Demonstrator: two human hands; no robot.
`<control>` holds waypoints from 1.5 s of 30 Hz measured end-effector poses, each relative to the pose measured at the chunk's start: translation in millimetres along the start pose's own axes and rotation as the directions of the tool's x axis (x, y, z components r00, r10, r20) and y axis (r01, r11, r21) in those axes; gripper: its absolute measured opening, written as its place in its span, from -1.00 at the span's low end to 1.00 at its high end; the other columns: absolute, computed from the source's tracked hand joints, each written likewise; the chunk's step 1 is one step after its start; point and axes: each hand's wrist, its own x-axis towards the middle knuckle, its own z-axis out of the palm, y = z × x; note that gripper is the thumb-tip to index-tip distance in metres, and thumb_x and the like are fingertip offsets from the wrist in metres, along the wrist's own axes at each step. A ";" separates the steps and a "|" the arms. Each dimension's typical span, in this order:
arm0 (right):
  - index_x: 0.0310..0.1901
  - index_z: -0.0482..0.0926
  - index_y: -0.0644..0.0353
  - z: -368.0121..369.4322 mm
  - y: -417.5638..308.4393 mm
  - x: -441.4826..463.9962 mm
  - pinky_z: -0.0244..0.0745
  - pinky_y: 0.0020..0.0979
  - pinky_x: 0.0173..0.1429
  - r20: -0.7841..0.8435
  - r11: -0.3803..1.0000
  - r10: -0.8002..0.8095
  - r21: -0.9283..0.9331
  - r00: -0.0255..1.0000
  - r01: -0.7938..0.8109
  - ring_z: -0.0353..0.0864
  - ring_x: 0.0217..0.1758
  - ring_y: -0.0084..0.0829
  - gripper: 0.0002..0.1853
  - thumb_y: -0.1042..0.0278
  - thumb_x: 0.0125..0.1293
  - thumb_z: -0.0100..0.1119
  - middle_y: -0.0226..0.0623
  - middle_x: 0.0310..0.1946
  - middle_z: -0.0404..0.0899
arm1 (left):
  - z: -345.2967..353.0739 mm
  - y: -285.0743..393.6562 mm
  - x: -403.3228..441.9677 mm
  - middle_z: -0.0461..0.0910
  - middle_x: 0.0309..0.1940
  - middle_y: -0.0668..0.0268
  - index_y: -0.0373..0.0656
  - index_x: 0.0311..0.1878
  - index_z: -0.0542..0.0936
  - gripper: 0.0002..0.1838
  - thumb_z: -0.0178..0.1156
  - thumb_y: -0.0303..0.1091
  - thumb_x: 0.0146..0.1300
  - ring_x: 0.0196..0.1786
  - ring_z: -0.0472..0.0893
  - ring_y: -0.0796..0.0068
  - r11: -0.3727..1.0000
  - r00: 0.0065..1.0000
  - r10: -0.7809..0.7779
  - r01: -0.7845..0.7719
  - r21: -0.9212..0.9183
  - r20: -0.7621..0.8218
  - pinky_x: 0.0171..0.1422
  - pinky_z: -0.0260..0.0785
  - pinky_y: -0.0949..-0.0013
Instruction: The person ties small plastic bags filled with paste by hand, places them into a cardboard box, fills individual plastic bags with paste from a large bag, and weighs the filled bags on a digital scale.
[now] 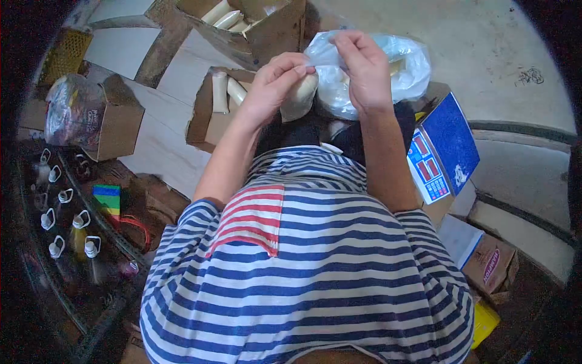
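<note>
A small clear plastic bag (298, 102) with pale contents hangs upright in front of my knees. My left hand (274, 85) is closed on the neck of this bag, thumb and fingers pinched together. To the right, my right hand (367, 71) pinches the thin, stretched top of the same bag. Behind and below my right hand lies a large white plastic bag (409, 64), its mouth loose and its contents mostly hidden. Just left of my left hand, a shallow cardboard box (199, 124) holds pale filled packets (220, 94).
A taller cardboard box (273, 39) with more pale packets stands at the top. On the right is a blue digital scale (448, 142). Several bottles with white handled caps (79, 219) stand at left, below a box with a stuffed plastic bag (76, 115).
</note>
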 end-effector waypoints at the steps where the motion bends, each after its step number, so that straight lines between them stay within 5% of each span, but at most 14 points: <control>1: -0.28 0.54 0.28 4.8 -5.0 0.7 0.37 -0.60 -0.27 0.056 0.996 -0.060 -0.068 0.997 0.063 0.45 -0.41 -0.67 -0.86 0.39 0.25 0.08 -0.45 -0.44 0.53 | 0.9 -1.6 -0.9 0.55 -0.22 0.39 -0.22 -0.11 0.53 -0.78 0.08 -0.34 0.22 -0.09 0.47 0.61 1.000 1.000 0.016 -0.016 0.010 0.016 0.09 0.23 0.52; 6: -0.26 0.54 0.29 22.4 -21.3 3.8 0.39 -0.60 -0.25 0.186 0.963 -0.130 -0.208 0.974 0.169 0.47 -0.37 -0.66 -0.84 0.37 0.27 0.05 -0.43 -0.43 0.55 | 2.6 6.9 0.5 0.47 -0.15 0.29 -0.27 -0.26 0.59 -0.79 0.09 -0.38 0.10 0.00 0.38 0.46 1.000 0.999 -0.012 0.012 -0.008 0.048 0.13 0.16 0.48; 9: -0.25 0.54 0.28 25.8 -27.1 2.4 0.40 -0.59 -0.22 0.228 0.978 0.038 -0.208 0.973 0.011 0.48 -0.32 -0.65 -0.83 0.36 0.28 0.03 -0.41 -0.41 0.55 | 6.5 11.9 2.6 0.49 -0.14 0.25 -0.24 -0.25 0.59 -0.77 0.06 -0.35 0.07 0.02 0.40 0.45 0.995 0.990 -0.086 0.080 0.060 0.115 0.10 0.19 0.48; 12: -0.25 0.52 0.28 31.7 -23.0 -4.1 0.41 -0.58 -0.21 0.340 0.936 -0.111 -0.279 0.934 0.213 0.49 -0.29 -0.65 -0.83 0.36 0.28 0.03 -0.39 -0.40 0.55 | 11.8 3.1 11.7 0.54 -0.20 0.23 -0.21 -0.27 0.60 -0.77 0.06 -0.30 0.09 0.05 0.41 0.43 0.958 0.999 0.005 -0.019 0.287 0.051 0.06 0.22 0.45; 16: -0.24 0.52 0.29 18.8 -23.4 -6.5 0.41 -0.57 -0.20 0.267 0.974 -0.090 -0.177 0.959 0.141 0.50 -0.30 -0.64 -0.85 0.40 0.27 0.02 -0.39 -0.38 0.55 | 10.4 5.1 17.0 0.59 -0.28 0.25 -0.15 -0.35 0.63 -0.82 0.13 -0.28 0.08 0.06 0.42 0.38 0.896 0.972 0.199 -0.231 0.379 0.122 0.12 0.19 0.31; 18: -0.23 0.52 0.29 1.7 -5.9 -1.9 0.41 -0.56 -0.20 0.056 0.999 -0.030 0.032 0.998 0.028 0.49 -0.33 -0.62 -0.86 0.44 0.26 0.03 -0.37 -0.37 0.55 | 8.3 10.8 12.5 0.59 -0.29 0.27 -0.14 -0.37 0.64 -0.84 0.15 -0.28 0.09 0.05 0.43 0.35 0.893 0.959 0.214 -0.270 0.359 0.187 0.15 0.17 0.27; 20: -0.23 0.52 0.28 -7.5 3.6 -3.4 0.41 -0.56 -0.22 0.036 0.993 -0.004 0.120 0.999 0.000 0.48 -0.37 -0.61 -0.87 0.44 0.25 0.06 -0.37 -0.37 0.54 | 4.9 4.7 7.7 0.56 -0.16 0.23 -0.23 -0.25 0.63 -0.83 0.16 -0.36 0.16 0.09 0.41 0.29 0.819 0.933 0.328 -0.358 0.448 0.147 0.20 0.20 0.29; 25: -0.25 0.52 0.26 -6.9 5.5 -2.6 0.38 -0.60 -0.27 0.018 0.967 0.050 0.250 0.999 -0.053 0.47 -0.40 -0.63 -0.88 0.41 0.25 0.10 -0.39 -0.39 0.54 | 5.3 5.9 -0.9 0.54 -0.13 0.24 -0.24 -0.25 0.61 -0.84 0.13 -0.39 0.17 0.12 0.39 0.29 0.828 0.931 0.358 -0.354 0.434 0.074 0.22 0.17 0.28; 32: -0.28 0.54 0.26 8.7 -10.6 -8.7 0.36 -0.62 -0.27 0.058 0.980 0.017 0.199 0.998 -0.029 0.46 -0.40 -0.66 -0.90 0.42 0.24 0.10 -0.45 -0.43 0.53 | -0.1 1.4 -9.4 0.49 -0.08 0.24 -0.24 -0.23 0.57 -0.82 -0.01 -0.41 0.25 0.11 0.36 0.30 0.686 0.913 0.365 -0.396 0.610 0.182 0.19 0.15 0.30; 36: -0.29 0.54 0.27 23.8 -23.2 -14.4 0.36 -0.62 -0.25 0.118 0.991 -0.105 -0.073 0.987 0.114 0.45 -0.37 -0.68 -0.90 0.43 0.24 0.10 -0.47 -0.45 0.52 | 2.2 4.4 -9.3 0.50 -0.10 0.22 -0.24 -0.21 0.56 -0.81 -0.03 -0.40 0.27 0.04 0.42 0.33 0.583 0.878 0.420 -0.455 0.673 0.231 0.12 0.21 0.32; 38: -0.30 0.55 0.27 23.3 -26.7 -15.5 0.37 -0.62 -0.23 0.150 0.986 -0.119 -0.098 0.981 0.135 0.45 -0.37 -0.69 -0.90 0.44 0.24 0.10 -0.47 -0.45 0.52 | 3.8 11.4 -10.0 0.51 -0.10 0.20 -0.28 -0.19 0.54 -0.80 -0.04 -0.40 0.28 -0.02 0.47 0.38 0.834 0.958 0.254 -0.288 0.470 0.136 0.08 0.27 0.33; 42: 0.00 0.41 0.25 -15.9 -23.5 -8.9 0.42 -0.48 -0.16 0.185 0.980 -0.192 -0.023 0.964 0.199 0.51 -0.32 -0.50 -0.64 0.15 0.35 -0.10 -0.30 -0.29 0.53 | 0.0 36.3 0.2 0.54 -0.18 0.16 -0.27 -0.23 0.52 -0.81 0.00 -0.36 0.26 -0.08 0.52 0.33 0.840 0.912 0.405 -0.401 0.365 0.069 0.05 0.33 0.33; 44: 0.11 0.33 0.24 -40.3 -1.6 -10.3 0.44 -0.41 -0.13 0.152 0.975 -0.213 0.101 0.965 0.199 0.54 -0.29 -0.40 -0.51 -0.02 0.39 -0.23 -0.22 -0.20 0.54 | -3.1 56.3 6.2 0.54 -0.17 0.13 -0.29 -0.26 0.52 -0.81 0.03 -0.35 0.27 -0.04 0.51 0.31 0.901 0.915 0.402 -0.403 -0.158 -0.038 0.09 0.34 0.28; 45: 0.18 0.24 0.22 -52.7 18.2 -17.7 0.46 -0.30 -0.12 0.132 0.991 0.106 0.069 0.986 -0.116 0.56 -0.26 -0.27 -0.37 -0.18 0.35 -0.38 -0.11 -0.14 0.51 | -5.2 68.5 7.9 0.54 -0.17 0.11 -0.29 -0.27 0.51 -0.81 0.03 -0.34 0.27 -0.01 0.50 0.28 0.876 0.907 0.420 -0.409 -0.256 -0.010 0.11 0.33 0.25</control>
